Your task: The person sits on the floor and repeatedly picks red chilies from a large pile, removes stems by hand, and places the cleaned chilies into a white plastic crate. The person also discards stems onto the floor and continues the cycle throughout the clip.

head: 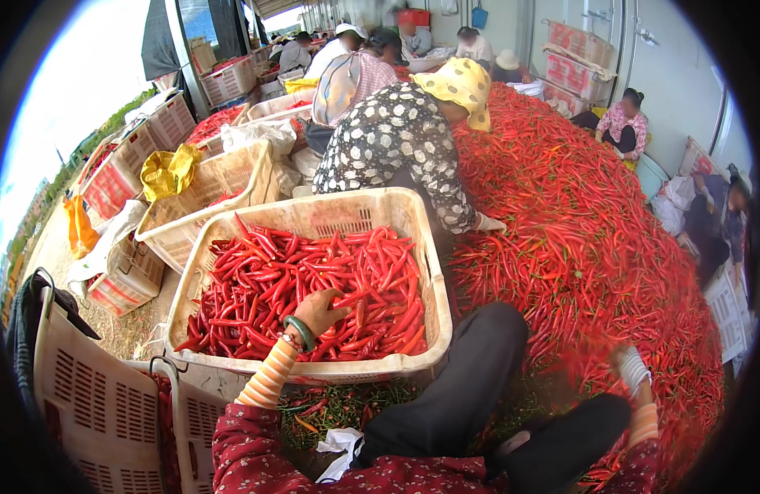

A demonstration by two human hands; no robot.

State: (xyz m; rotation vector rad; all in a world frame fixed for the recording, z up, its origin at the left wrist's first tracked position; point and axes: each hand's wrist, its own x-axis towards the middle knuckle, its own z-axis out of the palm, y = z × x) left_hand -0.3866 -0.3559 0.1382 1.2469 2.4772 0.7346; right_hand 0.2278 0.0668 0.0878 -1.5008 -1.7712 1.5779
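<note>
My left hand, with a green bangle at the wrist, rests over the red chili peppers inside a white plastic crate. Its fingers are bent over the peppers; whether they grip one is unclear. On the right, my right hand, in a pale striped glove, is at the near side of a large heap of red chilies. The peppers around it are blurred, and its fingertips are hidden among them. Green stems lie on the ground below the crate.
A co-worker in a flowered shirt bends over the heap, a gloved hand in the peppers. Other people sit around its far and right sides. More crates stand at the left. A white scrap lies by my leg.
</note>
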